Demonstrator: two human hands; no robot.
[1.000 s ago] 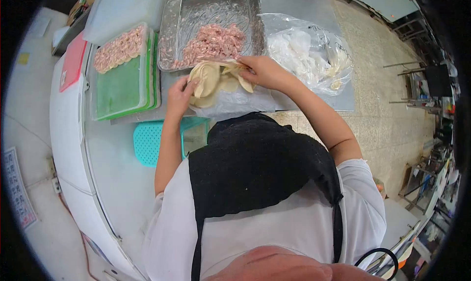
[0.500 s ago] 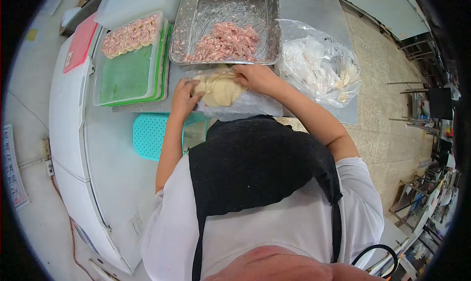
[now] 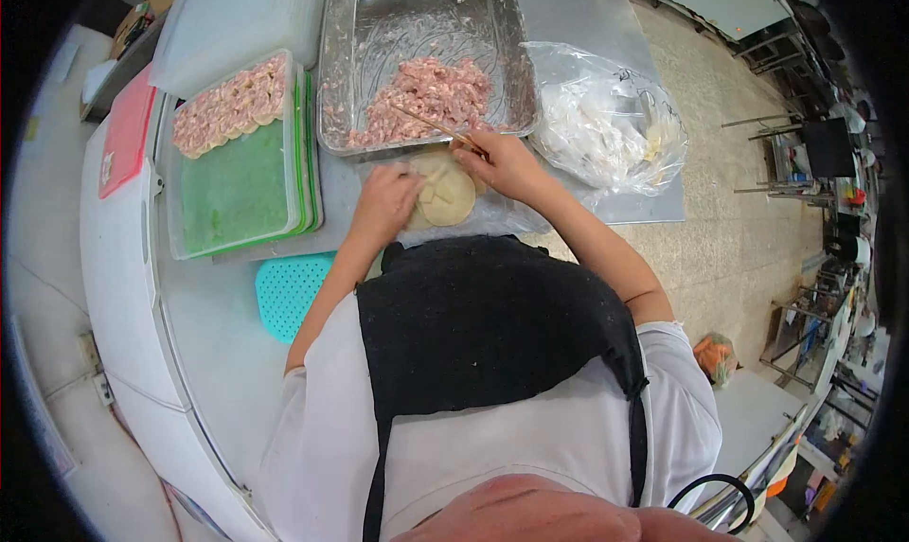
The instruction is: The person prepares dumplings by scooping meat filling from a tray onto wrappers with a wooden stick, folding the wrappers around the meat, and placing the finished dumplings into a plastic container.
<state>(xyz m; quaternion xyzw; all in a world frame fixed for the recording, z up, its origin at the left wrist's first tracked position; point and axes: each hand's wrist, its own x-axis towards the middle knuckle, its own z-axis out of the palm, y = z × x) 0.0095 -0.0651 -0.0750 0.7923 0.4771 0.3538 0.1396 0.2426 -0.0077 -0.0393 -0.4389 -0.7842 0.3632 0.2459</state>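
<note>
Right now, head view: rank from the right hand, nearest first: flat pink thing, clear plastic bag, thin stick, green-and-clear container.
From the right hand:
1. Thin stick: held in its fingers.
2. Clear plastic bag: just to its right.
3. Green-and-clear container: to the left, past the other hand.
4. Flat pink thing: far left, beyond the container.

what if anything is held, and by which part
Right hand: grip on a stick, near the end away from the meat. Left hand: blurred, cannot tell if its grip has a wrapper.
</note>
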